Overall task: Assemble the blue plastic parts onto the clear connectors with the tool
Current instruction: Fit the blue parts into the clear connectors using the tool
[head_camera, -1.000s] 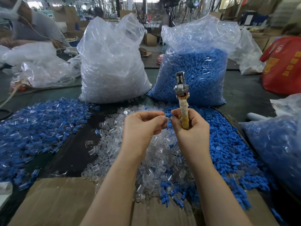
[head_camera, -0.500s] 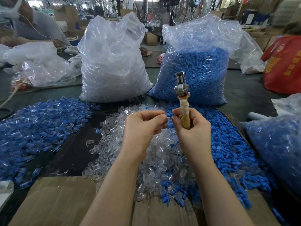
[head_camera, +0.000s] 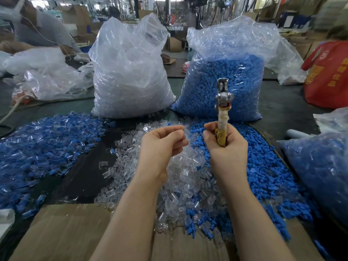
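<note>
My right hand grips the wrapped yellow handle of the tool, which stands upright with its metal head over the table. My left hand is just left of it, a small gap apart, with thumb and fingers curled in a pinch on what looks like a small clear connector; the piece is mostly hidden. Under both hands lies a heap of loose clear connectors. Loose blue plastic parts are heaped to its right. A spread of joined blue-and-clear pieces covers the table on the left.
Behind the heaps stand a tall bag of clear connectors and a bag of blue parts. Another bag of blue pieces sits at the right edge, a red bag beyond it. Cardboard lies in front. A person works at far left.
My two hands were touching around a blue part; they have now drawn slightly apart. The tool stays upright in my right hand.
</note>
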Available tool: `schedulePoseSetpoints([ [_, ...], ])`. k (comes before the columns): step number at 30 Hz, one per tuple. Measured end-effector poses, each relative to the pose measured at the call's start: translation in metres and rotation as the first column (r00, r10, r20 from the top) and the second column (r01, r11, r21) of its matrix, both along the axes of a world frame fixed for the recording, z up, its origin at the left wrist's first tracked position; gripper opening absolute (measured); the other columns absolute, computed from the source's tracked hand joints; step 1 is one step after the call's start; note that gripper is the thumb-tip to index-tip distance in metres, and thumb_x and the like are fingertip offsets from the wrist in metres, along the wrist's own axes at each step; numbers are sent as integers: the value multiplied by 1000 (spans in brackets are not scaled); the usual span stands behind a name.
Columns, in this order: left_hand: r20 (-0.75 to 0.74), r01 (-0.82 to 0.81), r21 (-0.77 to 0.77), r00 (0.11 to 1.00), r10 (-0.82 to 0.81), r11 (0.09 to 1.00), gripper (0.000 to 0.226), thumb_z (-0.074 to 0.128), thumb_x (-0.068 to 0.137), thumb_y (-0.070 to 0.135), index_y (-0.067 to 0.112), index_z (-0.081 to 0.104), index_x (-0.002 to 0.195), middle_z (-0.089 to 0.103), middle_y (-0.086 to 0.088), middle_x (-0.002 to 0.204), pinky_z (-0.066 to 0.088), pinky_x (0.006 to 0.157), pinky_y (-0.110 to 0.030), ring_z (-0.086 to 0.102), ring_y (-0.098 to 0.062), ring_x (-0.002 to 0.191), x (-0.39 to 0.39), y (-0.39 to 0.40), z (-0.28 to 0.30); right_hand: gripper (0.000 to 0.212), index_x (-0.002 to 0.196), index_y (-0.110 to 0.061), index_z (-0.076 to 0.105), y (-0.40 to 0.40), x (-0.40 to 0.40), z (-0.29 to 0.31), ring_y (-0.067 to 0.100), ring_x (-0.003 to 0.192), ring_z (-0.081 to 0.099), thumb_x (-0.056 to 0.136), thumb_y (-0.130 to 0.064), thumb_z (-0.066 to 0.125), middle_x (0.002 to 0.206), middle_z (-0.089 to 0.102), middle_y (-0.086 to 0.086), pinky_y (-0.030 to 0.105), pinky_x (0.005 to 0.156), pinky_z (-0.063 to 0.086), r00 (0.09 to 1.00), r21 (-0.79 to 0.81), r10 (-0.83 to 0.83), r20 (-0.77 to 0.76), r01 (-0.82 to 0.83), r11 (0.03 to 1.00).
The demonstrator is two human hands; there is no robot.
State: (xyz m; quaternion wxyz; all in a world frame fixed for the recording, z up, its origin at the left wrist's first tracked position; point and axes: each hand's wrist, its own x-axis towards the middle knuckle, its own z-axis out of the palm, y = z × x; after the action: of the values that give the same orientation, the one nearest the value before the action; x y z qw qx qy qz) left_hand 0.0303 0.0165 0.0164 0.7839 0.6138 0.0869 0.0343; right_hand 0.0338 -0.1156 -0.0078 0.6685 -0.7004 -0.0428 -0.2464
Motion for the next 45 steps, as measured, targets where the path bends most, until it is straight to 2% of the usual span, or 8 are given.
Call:
schedulePoseSetpoints([
  [5,21,7,26,1000,-7,1000,10,69,88,5,12,74,93,76,-4,74,57,64,-18,74,-12,72,-1,0,-1,21,84,-32,65,1,-1,-1,1,59,49,91,-12,66,72,63,-4,13,56,45,1000,-63,10,14,-9,998],
  [11,63,-3,73,998,-2,997,10,73,84,3,10,74,91,76,-6,75,57,63,-18,73,-12,70,-2,-3,2,17,88,-28,64,3,-1,-1,-4,59,53,90,-11,67,69,62,-22,9,57,41,999,-119,20,35,-16,993],
  [16,71,2,67,997,-7,998,9,74,83,3,9,73,90,76,-5,74,56,62,-18,74,-13,70,-3,-5,3,10,91,-22,64,4,0,-2,-2,59,53,89,-13,68,68,61,-20,10,56,40,999,-136,7,40,-1,991],
  [24,54,16,68,998,-19,998,8,73,84,6,14,75,86,75,-1,73,56,67,-19,71,-9,71,-3,-6,2,17,91,-27,64,4,-1,-1,-5,60,54,89,-11,68,68,61,-25,7,56,40,999,-131,5,45,1,991],
  [34,29,31,-18,999,-31,999,5,70,87,5,9,72,90,77,-7,82,61,72,-26,75,-19,82,-3,-5,3,20,91,-30,63,4,-3,1,-3,60,54,89,-10,68,68,60,-23,10,57,42,999,-120,15,52,-8,993],
  [39,30,43,-15,999,-42,999,3,72,87,12,11,74,88,77,-8,83,61,72,-25,75,-19,82,-4,-7,4,13,93,-23,62,4,-3,-1,-1,58,51,89,-13,68,68,58,-18,12,56,41,998,-146,6,61,3,989],
  [45,26,67,-2,997,-67,998,10,73,86,14,8,76,93,77,-9,86,60,74,-24,75,-19,84,-3,-7,3,23,93,-32,61,3,-4,-1,1,65,57,87,-11,69,78,64,-17,14,60,47,998,-168,-5,69,16,986],
])
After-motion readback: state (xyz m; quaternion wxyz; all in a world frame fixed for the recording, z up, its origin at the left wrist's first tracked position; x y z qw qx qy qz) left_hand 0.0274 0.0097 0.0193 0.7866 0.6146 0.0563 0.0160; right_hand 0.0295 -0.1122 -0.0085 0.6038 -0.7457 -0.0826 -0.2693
